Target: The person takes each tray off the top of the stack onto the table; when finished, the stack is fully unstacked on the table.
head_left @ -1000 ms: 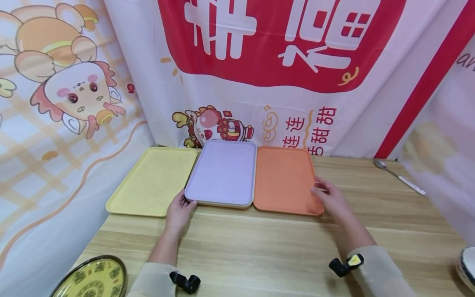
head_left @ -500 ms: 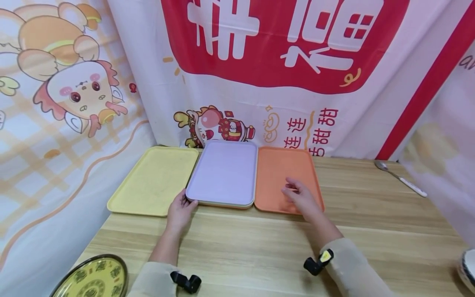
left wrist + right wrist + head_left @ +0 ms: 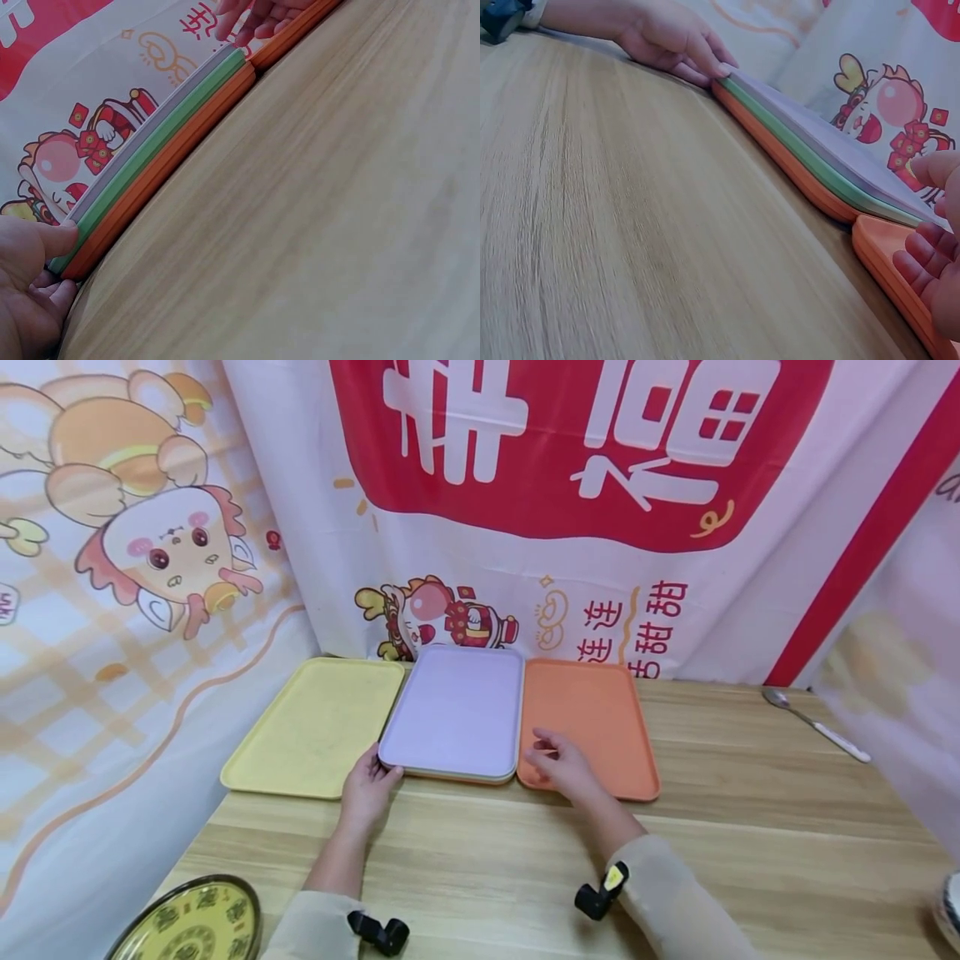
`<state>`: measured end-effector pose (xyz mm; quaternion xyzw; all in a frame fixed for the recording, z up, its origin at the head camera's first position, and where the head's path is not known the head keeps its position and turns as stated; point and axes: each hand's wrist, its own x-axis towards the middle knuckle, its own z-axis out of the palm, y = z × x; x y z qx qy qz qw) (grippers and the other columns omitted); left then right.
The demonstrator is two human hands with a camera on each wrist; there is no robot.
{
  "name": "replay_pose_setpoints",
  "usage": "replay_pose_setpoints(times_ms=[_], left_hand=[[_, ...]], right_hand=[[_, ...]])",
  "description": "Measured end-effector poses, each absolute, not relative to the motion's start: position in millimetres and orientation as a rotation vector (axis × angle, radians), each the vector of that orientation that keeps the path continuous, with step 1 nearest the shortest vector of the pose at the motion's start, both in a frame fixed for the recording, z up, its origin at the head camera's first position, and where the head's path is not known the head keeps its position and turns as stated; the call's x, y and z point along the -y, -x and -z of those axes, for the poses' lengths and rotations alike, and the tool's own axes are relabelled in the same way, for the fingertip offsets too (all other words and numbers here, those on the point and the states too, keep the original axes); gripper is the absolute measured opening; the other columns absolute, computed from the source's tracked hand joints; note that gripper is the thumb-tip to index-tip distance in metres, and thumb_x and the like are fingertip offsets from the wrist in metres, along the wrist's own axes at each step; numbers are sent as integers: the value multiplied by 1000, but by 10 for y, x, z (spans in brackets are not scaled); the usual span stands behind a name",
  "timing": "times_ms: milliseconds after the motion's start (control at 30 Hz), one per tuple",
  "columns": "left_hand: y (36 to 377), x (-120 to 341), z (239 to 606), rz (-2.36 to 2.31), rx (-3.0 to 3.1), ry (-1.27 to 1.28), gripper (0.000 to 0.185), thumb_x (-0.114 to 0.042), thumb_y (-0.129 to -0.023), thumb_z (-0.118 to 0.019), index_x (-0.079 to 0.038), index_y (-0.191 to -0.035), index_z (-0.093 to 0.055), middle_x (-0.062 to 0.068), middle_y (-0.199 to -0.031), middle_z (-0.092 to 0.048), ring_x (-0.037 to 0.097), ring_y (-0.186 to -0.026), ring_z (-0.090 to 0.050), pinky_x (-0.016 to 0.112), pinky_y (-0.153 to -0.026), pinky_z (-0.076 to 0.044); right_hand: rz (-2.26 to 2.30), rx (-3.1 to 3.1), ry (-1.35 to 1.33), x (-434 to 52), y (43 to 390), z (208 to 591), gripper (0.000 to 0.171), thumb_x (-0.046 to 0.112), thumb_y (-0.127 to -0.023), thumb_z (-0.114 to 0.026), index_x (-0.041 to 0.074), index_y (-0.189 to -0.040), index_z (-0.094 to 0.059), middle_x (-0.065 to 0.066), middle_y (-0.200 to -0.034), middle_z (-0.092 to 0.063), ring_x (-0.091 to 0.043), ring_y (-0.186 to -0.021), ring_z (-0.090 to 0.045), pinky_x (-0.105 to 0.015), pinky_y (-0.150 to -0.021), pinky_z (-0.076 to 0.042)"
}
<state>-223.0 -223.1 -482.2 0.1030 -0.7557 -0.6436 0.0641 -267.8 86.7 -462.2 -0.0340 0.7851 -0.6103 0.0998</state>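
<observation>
Three trays lie side by side at the back of the wooden table (image 3: 525, 877): a yellow tray (image 3: 311, 727), a lilac tray (image 3: 457, 710) topping a stack, and an orange tray (image 3: 600, 718). The wrist views show the stack's (image 3: 157, 180) lilac, green and orange edges (image 3: 802, 161). My left hand (image 3: 371, 781) holds the stack's front left corner (image 3: 30, 277), thumb on top and fingers low against it. My right hand (image 3: 558, 764) hovers with loosely curled fingers over the orange tray's front left part (image 3: 889, 251), just beside the stack's right corner, holding nothing (image 3: 937, 247).
A metal spoon (image 3: 813, 727) lies at the back right of the table. A round patterned plate (image 3: 187, 922) sits at the front left corner, and a bowl's rim (image 3: 948, 906) shows at the right edge. A printed cloth banner (image 3: 570, 485) hangs behind the trays.
My right hand has travelled left across the orange tray, from its right edge to its front left part near the stack. The left hand and the trays have stayed put.
</observation>
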Motion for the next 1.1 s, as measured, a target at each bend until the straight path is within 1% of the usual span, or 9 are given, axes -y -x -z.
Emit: replay_pose_setpoints(times_ms=[133,233,300,400,633,800,867,1000,1100], left_hand=[[2227,2223,4826,1939,2276,-305,68,3,-94,-59,11,-150,-22,33,-154,-28,43,-144,-30,45,-121,-31],[2224,2216,4821,1944,2263,-293,67,5,-93,-58,13,-149,-22,34,-154,-28,44,-144,-30,45,-121,-30],[2223,2214,4818,1948,2256,-288,67,6,-93,-58,13,-149,-22,34,-153,-28,44,-144,-30,45,-121,-30],[2222,2214,4817,1946,2250,-278,66,6,-93,-58,14,-148,-22,35,-153,-28,45,-143,-30,46,-121,-30],[2219,2221,4814,1946,2230,-256,66,7,-92,-58,14,-148,-24,36,-151,-30,45,-142,-31,46,-120,-31],[2234,2217,4830,1945,2222,-251,65,9,-92,-58,15,-147,-25,36,-150,-32,45,-142,-33,45,-119,-32],[2234,2214,4824,1946,2218,-248,64,9,-91,-58,15,-147,-26,37,-149,-33,46,-141,-34,45,-119,-32],[2231,2213,4816,1949,2212,-251,64,9,-92,-57,15,-147,-25,37,-149,-33,46,-141,-33,46,-119,-32],[2233,2214,4814,1949,2212,-262,63,8,-92,-57,15,-147,-26,37,-149,-33,46,-141,-34,45,-119,-32]], right_hand=[[1769,-2351,129,-790,2701,4674,56,15,-94,-65,2,-145,-45,-21,-128,-56,-24,-100,-60,-24,-74,-58],[1726,-2390,144,-749,2709,4701,57,17,-92,-67,3,-144,-46,-19,-128,-58,-29,-116,-57,-29,-87,-58],[1701,-2415,155,-727,2712,4713,57,17,-91,-69,4,-143,-48,-19,-127,-59,-30,-118,-56,-35,-95,-56],[1666,-2448,181,-697,2716,4726,56,16,-89,-70,2,-140,-50,-18,-123,-61,-30,-114,-57,-40,-100,-52],[1642,-2462,174,-648,2713,4722,58,16,-88,-71,1,-140,-50,-18,-122,-62,-27,-111,-58,-35,-94,-55],[1642,-2455,158,-630,2709,4713,59,15,-88,-72,0,-140,-50,-19,-124,-61,-29,-113,-58,-37,-97,-55],[1657,-2437,140,-626,2708,4706,59,16,-88,-72,1,-141,-50,-18,-125,-61,-29,-114,-57,-36,-97,-55],[1702,-2390,108,-616,2703,4675,59,17,-90,-70,3,-143,-48,-17,-126,-59,-26,-111,-57,-26,-85,-57],[1769,-2323,71,-599,2698,4649,59,16,-91,-69,5,-144,-47,-15,-124,-58,-22,-102,-57,-20,-73,-56]])
